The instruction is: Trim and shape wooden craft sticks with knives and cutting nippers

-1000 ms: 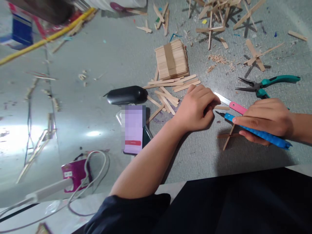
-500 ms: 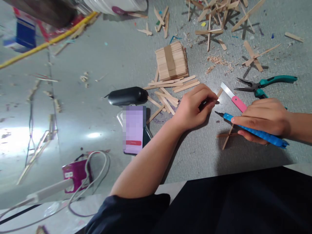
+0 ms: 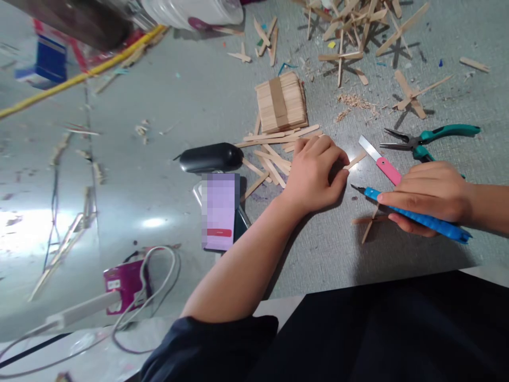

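At the right of the frame, our right grip [image 3: 431, 196] is clasping a blue tool [image 3: 437, 225] and a pink-handled blade [image 3: 388, 170]; right of centre, our left grip [image 3: 316, 172] is pinching a wooden stick [image 3: 357, 161]; at upper middle, a banded stick bundle [image 3: 293, 101] is resting

Pliers [image 3: 415, 142] and shavings [image 3: 353, 100] suggest a workshop.
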Tool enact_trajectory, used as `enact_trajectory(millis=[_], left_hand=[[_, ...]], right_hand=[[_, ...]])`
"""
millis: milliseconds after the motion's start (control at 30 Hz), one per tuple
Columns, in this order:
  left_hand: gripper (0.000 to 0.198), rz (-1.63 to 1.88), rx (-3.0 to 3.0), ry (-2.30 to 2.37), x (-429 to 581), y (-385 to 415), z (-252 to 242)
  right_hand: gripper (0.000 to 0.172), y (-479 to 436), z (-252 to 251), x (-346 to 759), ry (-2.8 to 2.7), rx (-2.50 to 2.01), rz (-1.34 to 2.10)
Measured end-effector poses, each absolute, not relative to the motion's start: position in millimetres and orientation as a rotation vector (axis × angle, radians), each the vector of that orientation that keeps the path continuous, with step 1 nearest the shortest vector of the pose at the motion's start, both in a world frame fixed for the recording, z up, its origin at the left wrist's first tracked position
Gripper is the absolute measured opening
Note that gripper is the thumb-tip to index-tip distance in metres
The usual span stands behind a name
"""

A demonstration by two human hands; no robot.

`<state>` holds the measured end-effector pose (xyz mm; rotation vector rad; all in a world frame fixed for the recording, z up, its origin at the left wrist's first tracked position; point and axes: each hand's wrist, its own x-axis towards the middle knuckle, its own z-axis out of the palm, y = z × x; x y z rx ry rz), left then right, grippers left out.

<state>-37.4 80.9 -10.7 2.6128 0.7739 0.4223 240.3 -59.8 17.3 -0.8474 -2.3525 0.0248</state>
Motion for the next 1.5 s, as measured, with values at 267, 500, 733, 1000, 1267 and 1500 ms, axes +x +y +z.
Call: enact_trajectory(millis=[267, 500, 733, 1000, 1267, 1500], left_hand=[[0.008, 0.372, 2.535, 0.739, -36, 83, -8], [0.015, 0.545, 2.525, 0.632, -34, 82, -14], [0.013, 0.617, 2.375, 0.570, -38, 83, -19], [0.022, 0.547, 2.446, 0.633, -38, 82, -14], [0.024, 0.514, 2.535, 0.585, -37, 83, -15], [0.024, 0.507, 2.540, 0.586, -37, 83, -15]], right_hand=[[0.022, -60, 16, 240, -2.361, -0.835, 0.008], [0.019, -59, 14, 239, -2.333, -0.825, 0.011], [0.022, -62, 13, 240, -2.325, -0.836, 0.062], [0.024, -61, 16, 242, -2.334, -0.818, 0.063], [0.037, -61, 12, 242, -2.252, -0.889, 0.101], [0.037, -61, 12, 245, -2.311, -0.833, 0.080]])
